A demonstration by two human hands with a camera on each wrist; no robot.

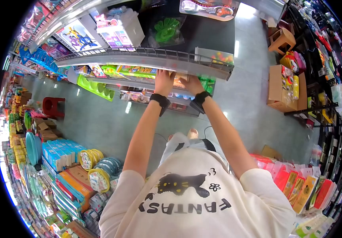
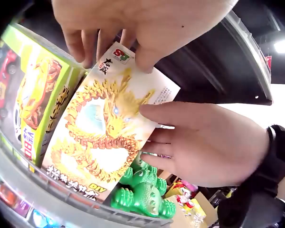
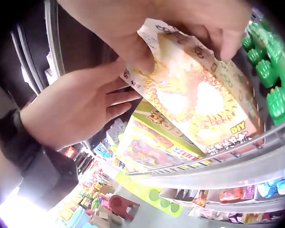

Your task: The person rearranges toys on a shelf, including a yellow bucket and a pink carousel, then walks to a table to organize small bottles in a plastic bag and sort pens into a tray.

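A box printed with a golden dragon (image 2: 102,128) stands tilted on a shelf behind a wire front rail. Both my hands hold its upper part. In the left wrist view my left hand (image 2: 142,28) comes in from above, thumb on the top of the front and fingers at the far left edge. My right hand (image 2: 194,142) grips the right side, its thumb on the printed front. Seen from the right wrist, the right hand (image 3: 156,28) spans the box (image 3: 190,95), and the left hand (image 3: 76,107) touches its upper left corner.
A green toy car box (image 2: 35,90) stands left of the dragon box. Green dumbbell-shaped containers (image 2: 145,192) sit on its right. Above my hands juts an upper shelf edge (image 1: 139,61). Lower shelves hold more toys. A cardboard box (image 1: 282,89) stands on the floor at right.
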